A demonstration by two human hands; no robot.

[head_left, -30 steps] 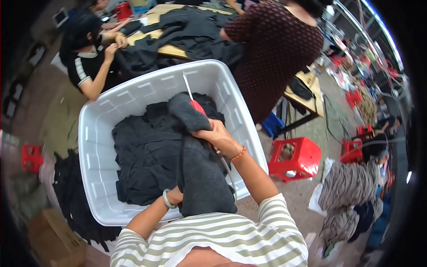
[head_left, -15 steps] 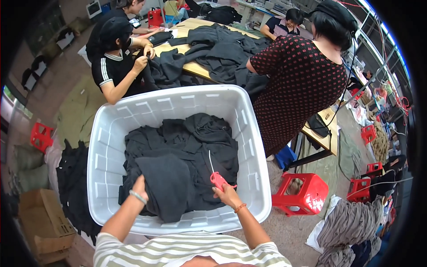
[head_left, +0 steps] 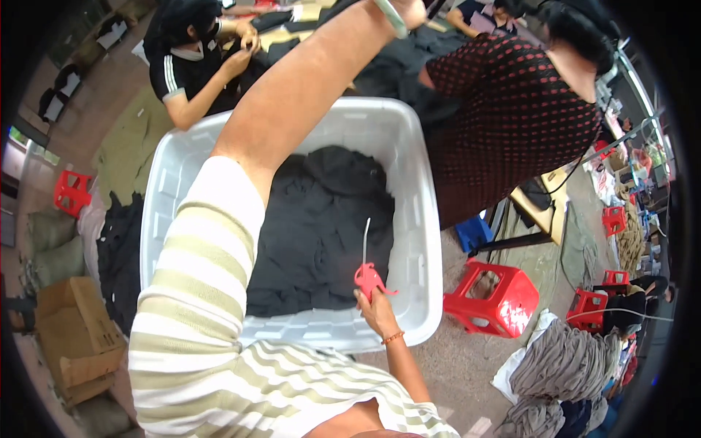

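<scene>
My right hand [head_left: 377, 314] is closed round a red air blow gun [head_left: 369, 279], its thin pale nozzle pointing away from me over the dark cloth. Below it, dark grey fabric pieces [head_left: 321, 233] lie heaped in a large white plastic tub [head_left: 418, 219]. My left arm reaches up and across the tub, hiding its left part. At the top edge, my left hand [head_left: 410, 10] is largely cut off, its fingers out of sight, near dark cloth [head_left: 398, 80] on the table beyond.
A co-worker in black [head_left: 191, 80] handles cloth at far left; another in a red-patterned dress [head_left: 511, 124] stands close at the tub's right. A red stool [head_left: 504, 299] is beside the tub. Cardboard box [head_left: 77, 328] stands at left, grey cloth heaps [head_left: 562, 365] at right.
My left hand has left the cloth in the tub and swung up and away to the top edge. The front fabric piece it held is gone from the tub. The blow gun stays in my right hand.
</scene>
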